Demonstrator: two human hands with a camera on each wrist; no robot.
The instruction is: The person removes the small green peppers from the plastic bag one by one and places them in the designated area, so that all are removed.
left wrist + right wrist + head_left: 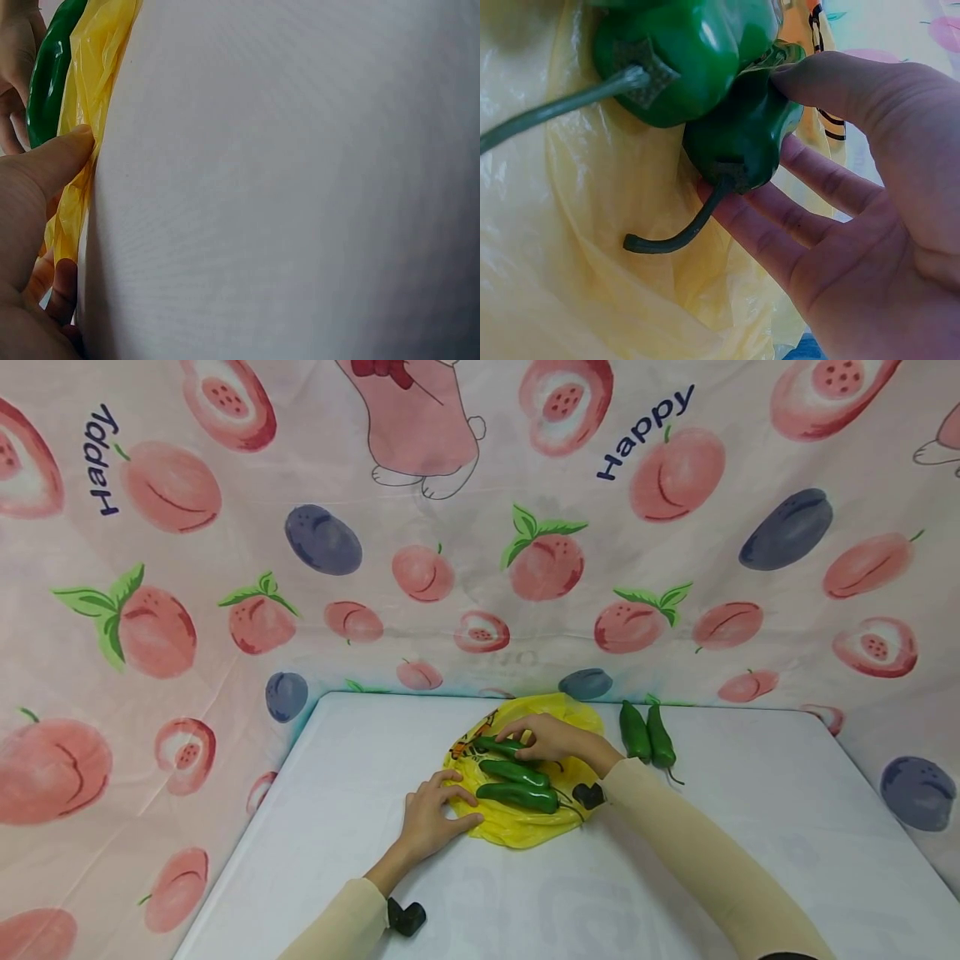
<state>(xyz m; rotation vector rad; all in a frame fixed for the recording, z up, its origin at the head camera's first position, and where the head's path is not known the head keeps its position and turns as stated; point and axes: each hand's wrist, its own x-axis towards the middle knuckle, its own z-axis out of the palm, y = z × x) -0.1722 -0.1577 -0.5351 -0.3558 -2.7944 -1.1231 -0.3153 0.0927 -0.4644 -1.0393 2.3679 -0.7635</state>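
Three green chili peppers lie in a row on a crumpled yellow plastic bag (517, 833). My right hand (551, 737) grips the farthest green pepper (739, 142), thumb on one side and fingers on the other; its curved stem hangs free. Beside it are the middle pepper (517, 772) and the nearest pepper (517, 797). At the bag's left edge, my left hand (429, 817) rests with thumb and fingers spread apart. In the left wrist view its thumb (64, 157) touches the yellow plastic.
Two more green peppers (635, 732) lie side by side at the back right of the white table (360, 777). Behind the table hangs a fruit-patterned cloth (480, 527). Dark wrist cameras (407, 917) sit at both cuffs.
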